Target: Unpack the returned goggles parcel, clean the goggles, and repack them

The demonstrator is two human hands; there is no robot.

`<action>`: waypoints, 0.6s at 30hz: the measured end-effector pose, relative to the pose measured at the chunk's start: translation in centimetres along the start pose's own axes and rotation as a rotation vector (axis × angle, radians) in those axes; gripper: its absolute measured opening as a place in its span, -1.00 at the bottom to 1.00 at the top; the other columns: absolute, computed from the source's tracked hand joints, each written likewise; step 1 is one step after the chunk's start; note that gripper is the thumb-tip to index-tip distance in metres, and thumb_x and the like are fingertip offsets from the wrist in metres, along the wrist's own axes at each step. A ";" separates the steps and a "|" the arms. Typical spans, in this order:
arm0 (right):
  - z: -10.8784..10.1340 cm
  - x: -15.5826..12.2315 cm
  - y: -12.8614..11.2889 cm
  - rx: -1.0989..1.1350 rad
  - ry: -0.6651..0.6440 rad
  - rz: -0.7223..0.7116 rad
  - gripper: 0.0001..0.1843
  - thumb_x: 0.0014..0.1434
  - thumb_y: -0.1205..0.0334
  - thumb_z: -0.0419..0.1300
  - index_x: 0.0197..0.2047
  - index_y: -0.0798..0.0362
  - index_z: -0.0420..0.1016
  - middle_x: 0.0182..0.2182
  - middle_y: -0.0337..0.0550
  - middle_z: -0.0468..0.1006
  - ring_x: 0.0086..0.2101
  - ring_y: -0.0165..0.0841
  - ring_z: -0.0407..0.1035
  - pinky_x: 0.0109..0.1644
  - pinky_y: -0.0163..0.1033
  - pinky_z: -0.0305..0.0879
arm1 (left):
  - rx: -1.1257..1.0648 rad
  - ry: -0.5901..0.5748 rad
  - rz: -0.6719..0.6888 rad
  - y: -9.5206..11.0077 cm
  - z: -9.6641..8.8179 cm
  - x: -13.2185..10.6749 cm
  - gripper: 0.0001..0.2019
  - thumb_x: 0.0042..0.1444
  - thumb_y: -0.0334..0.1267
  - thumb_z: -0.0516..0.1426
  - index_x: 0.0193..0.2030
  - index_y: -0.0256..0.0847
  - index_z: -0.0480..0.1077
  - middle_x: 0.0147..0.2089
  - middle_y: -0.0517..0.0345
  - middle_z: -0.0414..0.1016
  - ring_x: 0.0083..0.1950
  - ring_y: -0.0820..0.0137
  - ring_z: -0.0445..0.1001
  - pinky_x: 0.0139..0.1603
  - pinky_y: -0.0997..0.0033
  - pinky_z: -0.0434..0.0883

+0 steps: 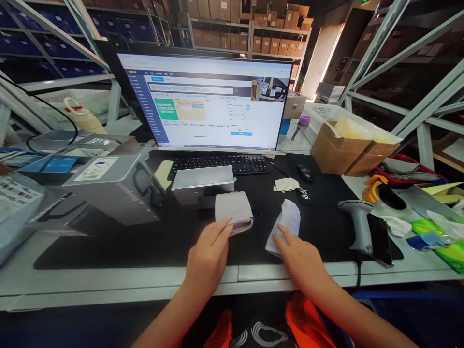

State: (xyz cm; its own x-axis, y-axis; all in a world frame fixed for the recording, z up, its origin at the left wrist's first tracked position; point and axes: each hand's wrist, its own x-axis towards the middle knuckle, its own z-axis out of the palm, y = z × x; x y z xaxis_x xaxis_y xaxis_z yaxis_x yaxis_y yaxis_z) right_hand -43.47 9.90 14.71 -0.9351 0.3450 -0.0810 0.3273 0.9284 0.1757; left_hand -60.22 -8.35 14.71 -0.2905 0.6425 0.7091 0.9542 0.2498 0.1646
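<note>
Paper slip (pixel 235 209), curled and white, sits on the black mat (pixel 108 246) just in front of the small silver box (pixel 203 182), and my left hand (pixel 208 258) has its fingers (pixel 222 231) pinched together on its near edge. My right hand (pixel 299 258) lies flat, fingers spread apart and pressing on a second crumpled white sheet (pixel 288 224) a little to the right, holding nothing. The slip looks thin and springy, so I judge the likeliest trouble is a tear or a crease if I pull while the far edge catches on the box. It could also slide out of my pinch, since I grip only a corner. The sheet under my right hand might drag across the mat and nudge the loose scrap (pixel 286 184) near the mouse (pixel 305 173). The scanner (pixel 357 224) stands near my right wrist, its cable hanging over the edge of the surface (pixel 108 282); a careless sweep of the arm could tip it onto the phone (pixel 380 239) just beside it.
</note>
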 end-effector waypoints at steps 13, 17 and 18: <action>3.5 -0.6 0.7 0.036 0.279 0.127 -0.78 0.29 0.44 0.03 -0.23 0.05 0.48 0.00 0.09 0.53 -0.23 -0.16 0.49 -0.36 -0.17 0.46 | -0.275 0.129 -0.107 1.3 0.0 3.2 -0.49 0.19 -0.60 0.00 0.21 -0.10 0.37 0.20 -0.01 0.48 0.21 0.19 0.41 0.22 0.02 0.43; 5.3 -2.2 3.6 0.237 0.492 0.171 -0.68 0.27 0.46 -0.07 -0.03 0.07 0.42 -0.06 0.07 0.48 -0.24 -0.16 0.49 -0.22 -0.08 0.48 | -0.305 0.142 -0.135 1.3 0.0 4.9 -0.44 0.18 -0.59 -0.01 0.28 -0.11 0.31 0.28 -0.05 0.41 0.29 0.19 0.37 0.28 -0.01 0.40; 5.9 -2.5 4.4 0.319 0.557 0.222 -0.60 0.26 0.43 -0.05 0.12 0.08 0.35 0.05 0.13 0.40 -0.18 -0.15 0.49 -0.17 -0.05 0.49 | -0.309 0.133 -0.136 1.4 0.0 5.2 -0.43 0.18 -0.59 -0.02 0.30 -0.10 0.30 0.30 -0.05 0.39 0.30 0.19 0.36 0.29 -0.01 0.40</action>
State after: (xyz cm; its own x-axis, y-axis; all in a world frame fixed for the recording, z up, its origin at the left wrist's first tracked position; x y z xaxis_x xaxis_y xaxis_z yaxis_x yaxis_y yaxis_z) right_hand -38.91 13.91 9.88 -0.7437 0.4892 0.4556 0.4636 0.8685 -0.1755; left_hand -60.40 -4.64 18.63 -0.4235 0.5138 0.7461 0.8900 0.0824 0.4484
